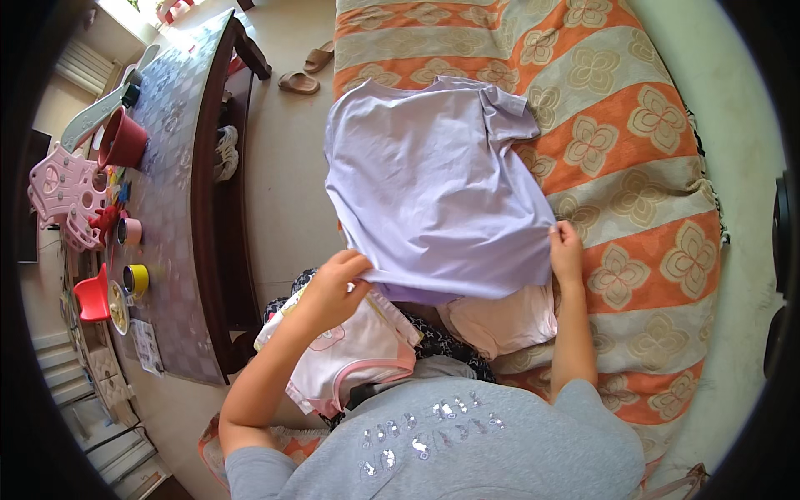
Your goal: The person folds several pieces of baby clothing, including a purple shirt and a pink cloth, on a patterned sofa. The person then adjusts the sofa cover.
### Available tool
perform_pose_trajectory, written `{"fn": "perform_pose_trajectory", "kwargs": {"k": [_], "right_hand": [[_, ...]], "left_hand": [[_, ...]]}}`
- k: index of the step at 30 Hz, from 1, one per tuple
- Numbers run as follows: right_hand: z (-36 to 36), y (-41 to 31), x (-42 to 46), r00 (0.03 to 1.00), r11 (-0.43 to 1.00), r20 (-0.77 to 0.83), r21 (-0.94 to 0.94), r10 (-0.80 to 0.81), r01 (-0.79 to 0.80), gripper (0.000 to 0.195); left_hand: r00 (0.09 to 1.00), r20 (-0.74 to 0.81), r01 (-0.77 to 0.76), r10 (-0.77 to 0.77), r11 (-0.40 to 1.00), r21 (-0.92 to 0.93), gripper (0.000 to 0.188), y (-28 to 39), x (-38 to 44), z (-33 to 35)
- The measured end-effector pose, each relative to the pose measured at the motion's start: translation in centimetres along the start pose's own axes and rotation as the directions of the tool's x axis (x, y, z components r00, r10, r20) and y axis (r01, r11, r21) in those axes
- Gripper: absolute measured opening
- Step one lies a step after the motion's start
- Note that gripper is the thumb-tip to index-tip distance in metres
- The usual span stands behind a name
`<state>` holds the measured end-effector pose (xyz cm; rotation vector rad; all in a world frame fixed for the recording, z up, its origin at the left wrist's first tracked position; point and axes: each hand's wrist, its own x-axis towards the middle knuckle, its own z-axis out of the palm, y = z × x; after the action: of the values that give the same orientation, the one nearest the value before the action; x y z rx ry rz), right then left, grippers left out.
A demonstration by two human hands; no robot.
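Note:
A lavender short-sleeved T-shirt [431, 181] lies spread over the covered seat, its neckline away from me and its hem towards me. My left hand [337, 287] pinches the hem at its left end. At the right end of the hem, my right hand [565, 250] grips the cloth between thumb and fingers. A white child's garment with pink trim [356, 350] rests on my lap below the left hand. Beside it, partly under the T-shirt, is a pale pink folded garment [506, 322].
An orange and cream flowered cover [650, 187] drapes the seat. At left stands a dark wooden table [169, 206] bearing a red pot [123, 139], a yellow cup [136, 279] and a plate of food [119, 307]. Tan slippers [300, 82] lie on the floor; shoes [226, 153] sit under the table.

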<state>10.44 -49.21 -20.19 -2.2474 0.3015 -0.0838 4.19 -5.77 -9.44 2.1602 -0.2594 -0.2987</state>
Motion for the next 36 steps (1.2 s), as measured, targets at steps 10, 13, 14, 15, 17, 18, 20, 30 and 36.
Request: {"fn": "perform_pose_trajectory", "kwargs": {"k": [10,13,14,15,17,18,20,30,36], "right_hand": [[-0.6,2.2,-3.8,0.988,0.938,-0.041,-0.322,-0.152,0.131,0.014],[-0.7,-3.0,-6.2,0.936,0.940,0.265,-0.187,-0.232,0.286,0.021],[-0.1,-3.4,-7.2,0.889,0.905,0.341,-0.187,-0.304,0.381,0.022],[0.5,-3.8,-8.2,0.832,0.863,0.411,-0.178,-0.372,0.474,0.023],[1.0,-3.0,-9.5,0.788,0.804,0.445,-0.214,-0.426,0.556,0.025],[1.5,-2.3,-9.6,0.805,0.789,0.412,-0.263,-0.428,0.554,0.026],[1.9,-1.2,-9.8,0.865,0.826,0.314,-0.296,-0.391,0.480,0.027],[-1.8,2.4,-6.7,0.908,0.877,0.230,-0.259,-0.350,0.403,0.013],[-4.3,3.1,-5.7,0.947,0.946,0.096,-0.087,-0.305,0.313,0.014]], "left_hand": [[0.924,-0.370,0.236,-0.097,0.905,0.353,0.017,-1.0,-7.2,3.8],[0.870,-0.397,0.351,-0.292,0.933,0.083,0.015,-0.6,-7.5,5.0],[0.862,-0.421,0.306,-0.284,0.952,-0.015,0.015,-1.2,-7.6,5.7],[0.853,-0.453,0.264,-0.259,0.963,-0.055,0.015,-1.6,-7.4,6.0],[0.830,-0.516,0.172,-0.214,0.977,-0.129,0.016,-2.2,-6.7,6.7],[0.823,-0.499,0.153,-0.271,0.952,-0.264,0.015,-2.4,-6.4,7.0],[0.827,-0.439,0.184,-0.351,0.907,-0.378,0.014,-3.4,-5.9,7.5],[0.799,-0.585,0.150,-0.138,0.988,-0.029,0.032,-0.8,-5.2,5.3],[0.820,-0.485,0.237,-0.305,0.951,-0.198,0.033,-2.3,-7.5,4.0]]}}
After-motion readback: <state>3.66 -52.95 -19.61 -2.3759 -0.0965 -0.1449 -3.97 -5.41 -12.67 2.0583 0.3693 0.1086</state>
